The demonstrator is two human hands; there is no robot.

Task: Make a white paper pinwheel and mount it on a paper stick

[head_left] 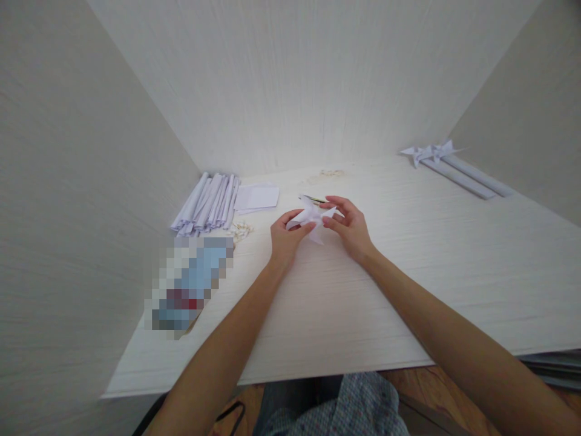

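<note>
Right of the sheets, the pinwheel is pinched by left hand and right hand; shaping appears under way, the next move likely requiring a steady central hold.

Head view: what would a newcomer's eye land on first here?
Probably the white paper pinwheel at the centre, held between the left hand and the right hand. Next, perhaps, the blurred blue patch on the table's left side, with a pile of white paper rolls just behind it. At the far right, two long white rolls lie with pinwheel shapes at their far ends.
</note>
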